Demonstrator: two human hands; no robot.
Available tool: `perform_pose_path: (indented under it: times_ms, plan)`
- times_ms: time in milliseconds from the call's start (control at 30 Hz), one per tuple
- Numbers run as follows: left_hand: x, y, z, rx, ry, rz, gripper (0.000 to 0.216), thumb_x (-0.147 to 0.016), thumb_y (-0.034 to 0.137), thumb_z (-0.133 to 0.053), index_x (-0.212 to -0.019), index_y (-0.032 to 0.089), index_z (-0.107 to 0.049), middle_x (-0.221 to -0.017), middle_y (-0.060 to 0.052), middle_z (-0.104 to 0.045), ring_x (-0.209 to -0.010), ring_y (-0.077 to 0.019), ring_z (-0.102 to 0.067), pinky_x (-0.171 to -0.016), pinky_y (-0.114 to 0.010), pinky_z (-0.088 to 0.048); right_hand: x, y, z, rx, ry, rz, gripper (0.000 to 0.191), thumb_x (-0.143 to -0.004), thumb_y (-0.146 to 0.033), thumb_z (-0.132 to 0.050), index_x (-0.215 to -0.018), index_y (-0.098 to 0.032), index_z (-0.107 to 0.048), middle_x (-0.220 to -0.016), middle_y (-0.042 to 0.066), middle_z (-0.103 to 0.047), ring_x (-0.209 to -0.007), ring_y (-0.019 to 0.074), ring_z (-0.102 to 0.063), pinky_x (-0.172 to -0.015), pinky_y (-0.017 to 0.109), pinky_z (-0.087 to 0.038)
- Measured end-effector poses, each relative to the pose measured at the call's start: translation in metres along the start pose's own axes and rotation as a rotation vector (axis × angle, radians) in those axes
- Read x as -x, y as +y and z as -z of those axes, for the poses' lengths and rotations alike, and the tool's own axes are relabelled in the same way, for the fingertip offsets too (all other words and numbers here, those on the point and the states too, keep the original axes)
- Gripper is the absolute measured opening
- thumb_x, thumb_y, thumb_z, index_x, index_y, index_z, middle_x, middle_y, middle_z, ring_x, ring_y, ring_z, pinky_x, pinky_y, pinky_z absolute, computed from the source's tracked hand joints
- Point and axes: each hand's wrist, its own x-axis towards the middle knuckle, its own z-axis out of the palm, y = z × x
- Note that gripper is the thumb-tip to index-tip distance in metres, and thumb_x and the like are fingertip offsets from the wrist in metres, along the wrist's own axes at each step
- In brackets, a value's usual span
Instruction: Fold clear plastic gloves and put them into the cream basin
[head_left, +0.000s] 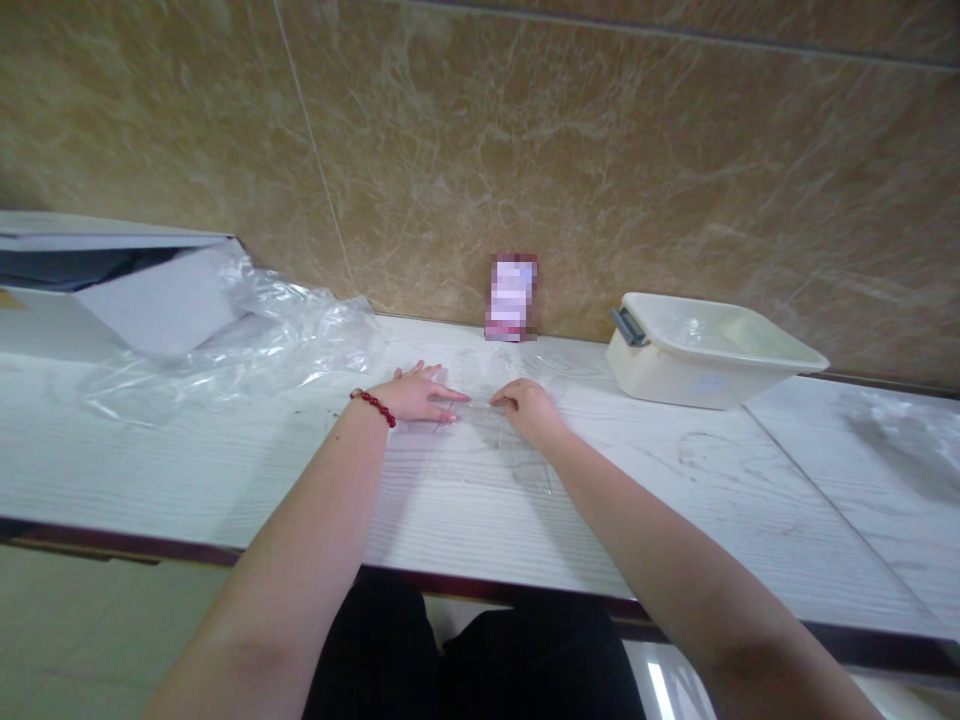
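Note:
A flat piece of clear plastic (499, 425) lies on the white wood-grain table, its outline hard to see and its exact kind not plain. My left hand (416, 395), with a dark red bead bracelet (373, 405) at the wrist, rests on its left side with fingers spread. From the right, my right hand (527, 405) bends its fingers in a pinch at the middle of the plastic, close to my left fingertips. The pinched part is too small and clear to make out well.
Behind the hands a phone (511, 298) leans against the brown marbled wall. A cream plastic bin (712, 350) with a grey latch stands right. Crumpled clear wrap (300, 325) lies left beside an open white box (157, 300); more wrap (915, 430) lies far right.

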Motion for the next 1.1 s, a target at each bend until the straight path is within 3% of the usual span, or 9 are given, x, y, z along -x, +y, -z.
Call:
perform_pose_path:
  times_ms: [167,333,467,900,1100]
  plan:
    - [-0.003,-0.001,-0.003,-0.017,-0.022,0.011,0.061,-0.058,0.068,-0.043,-0.114,0.045,-0.039,-0.138,0.001,-0.013,-0.123,-0.0381,0.001,-0.09,-0.06,-0.005,0.011,-0.023,0.006,0.031,-0.028,0.09,0.037,-0.074,-0.01,-0.035,-0.103,-0.019,-0.055,-0.111,0.003,-0.053,-0.106,0.0131,-0.043,-0.093,0.029,-0.029]
    - [-0.003,-0.002,-0.004,-0.017,-0.039,0.015,0.064,-0.058,0.07,-0.041,-0.116,0.044,-0.038,-0.139,-0.001,-0.011,-0.123,-0.0377,0.0,-0.09,-0.06,-0.007,0.029,-0.049,0.001,0.141,-0.251,0.177,0.055,-0.082,-0.044,-0.027,-0.128,-0.015,-0.027,-0.134,0.007,-0.024,-0.124,0.0203,-0.015,-0.1,0.044,-0.01]
    - [-0.004,-0.005,-0.005,-0.003,-0.06,0.016,0.07,-0.055,0.072,-0.04,-0.118,0.043,-0.035,-0.139,-0.002,-0.008,-0.122,-0.0404,0.001,-0.089,-0.06,-0.005,0.034,-0.052,-0.003,0.206,-0.376,0.131,0.063,-0.081,-0.051,-0.017,-0.13,-0.012,-0.02,-0.137,0.01,-0.015,-0.125,0.0227,-0.01,-0.098,0.049,-0.004]
    - [-0.001,-0.005,-0.003,-0.009,-0.084,0.032,0.075,-0.051,0.072,-0.044,-0.12,0.045,-0.029,-0.14,0.001,-0.004,-0.122,-0.0397,0.001,-0.09,-0.06,-0.005,0.035,-0.042,0.001,0.307,-0.39,-0.072,0.062,-0.077,-0.059,-0.014,-0.131,-0.028,-0.013,-0.138,0.001,-0.008,-0.125,0.0286,-0.002,-0.091,0.061,0.003]
    - [0.0,-0.005,-0.002,0.0,-0.07,0.027,0.077,-0.049,0.072,-0.045,-0.12,0.045,-0.03,-0.14,0.0,-0.006,-0.122,-0.0394,-0.001,-0.09,-0.059,-0.006,0.034,-0.038,-0.001,0.336,-0.362,-0.154,0.063,-0.077,-0.059,-0.012,-0.131,-0.027,-0.012,-0.138,0.002,-0.009,-0.125,0.03,-0.001,-0.089,0.062,0.003]
